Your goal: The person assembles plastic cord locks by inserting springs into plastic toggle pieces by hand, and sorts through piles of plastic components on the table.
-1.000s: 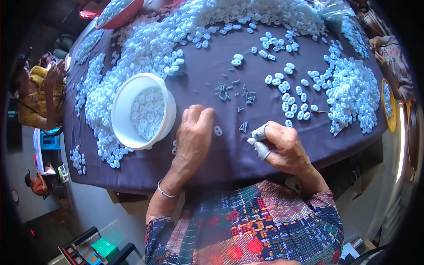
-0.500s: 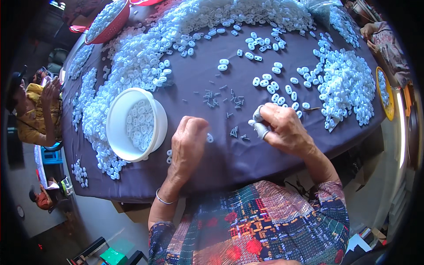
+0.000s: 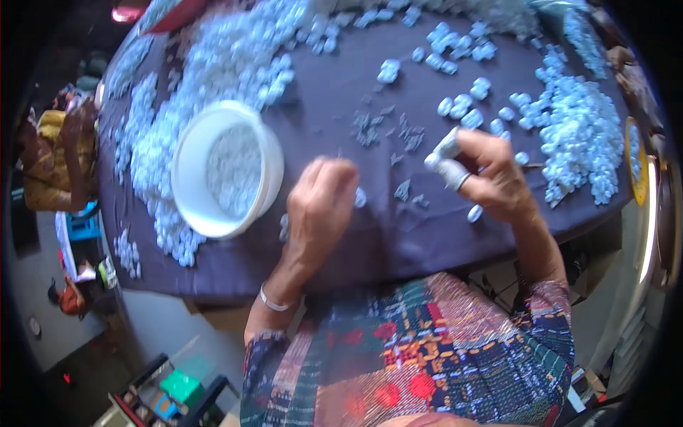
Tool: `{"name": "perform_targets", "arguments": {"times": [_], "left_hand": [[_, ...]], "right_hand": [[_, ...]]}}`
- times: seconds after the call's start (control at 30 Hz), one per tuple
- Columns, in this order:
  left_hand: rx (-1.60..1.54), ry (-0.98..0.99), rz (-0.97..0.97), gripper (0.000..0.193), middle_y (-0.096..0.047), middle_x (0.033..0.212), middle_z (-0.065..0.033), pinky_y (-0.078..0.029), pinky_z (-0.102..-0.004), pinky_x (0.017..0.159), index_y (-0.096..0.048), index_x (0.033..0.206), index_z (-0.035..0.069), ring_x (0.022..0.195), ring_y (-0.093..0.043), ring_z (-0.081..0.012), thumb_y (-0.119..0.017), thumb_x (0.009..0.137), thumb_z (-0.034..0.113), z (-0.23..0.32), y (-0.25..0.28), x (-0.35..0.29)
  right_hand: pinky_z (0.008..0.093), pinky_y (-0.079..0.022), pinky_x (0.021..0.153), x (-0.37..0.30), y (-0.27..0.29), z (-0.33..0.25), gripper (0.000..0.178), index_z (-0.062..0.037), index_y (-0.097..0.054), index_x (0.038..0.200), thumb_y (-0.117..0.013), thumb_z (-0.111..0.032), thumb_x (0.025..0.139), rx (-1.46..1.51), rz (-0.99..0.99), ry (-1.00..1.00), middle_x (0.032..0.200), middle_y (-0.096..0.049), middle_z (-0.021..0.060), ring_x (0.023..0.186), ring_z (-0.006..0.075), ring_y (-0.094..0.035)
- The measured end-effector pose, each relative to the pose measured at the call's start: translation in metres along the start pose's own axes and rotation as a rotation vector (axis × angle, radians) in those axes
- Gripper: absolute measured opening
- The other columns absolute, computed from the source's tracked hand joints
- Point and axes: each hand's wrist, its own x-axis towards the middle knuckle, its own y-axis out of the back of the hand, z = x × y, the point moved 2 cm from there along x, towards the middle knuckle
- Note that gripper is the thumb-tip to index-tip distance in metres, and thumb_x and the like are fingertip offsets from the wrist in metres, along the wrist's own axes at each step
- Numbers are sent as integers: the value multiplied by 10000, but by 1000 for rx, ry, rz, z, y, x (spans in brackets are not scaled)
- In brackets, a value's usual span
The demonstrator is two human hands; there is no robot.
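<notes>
- Our right hand [image 3: 498,172] moved nearer some small white oval plastic pieces [image 3: 472,119], so they're within reach.
- Blurry: we can't tell if its fingers [image 3: 448,144] or our left hand [image 3: 318,201] hold anything.

A person's left hand [image 3: 321,205] curls over a dark surface [image 3: 329,89], a white tub [image 3: 267,171] at its ten o'clock; the right hand [image 3: 496,172], two digits wrapped, has pins [image 3: 367,129] at ten, white pieces [image 3: 580,153] heaped at three.
</notes>
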Motion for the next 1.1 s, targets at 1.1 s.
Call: {"name": "perform_targets", "arguments": {"times": [1.1], "left_hand": [[0, -10, 134, 239, -578, 774, -108, -485, -353, 626, -603, 845, 27, 707, -580, -270, -720, 658, -66, 14, 3, -18]], "right_hand": [[294, -440, 616, 80, 64, 51, 194, 37, -581, 862, -654, -130, 793, -519, 276, 30, 748, -587, 62, 685, 99, -521]]}}
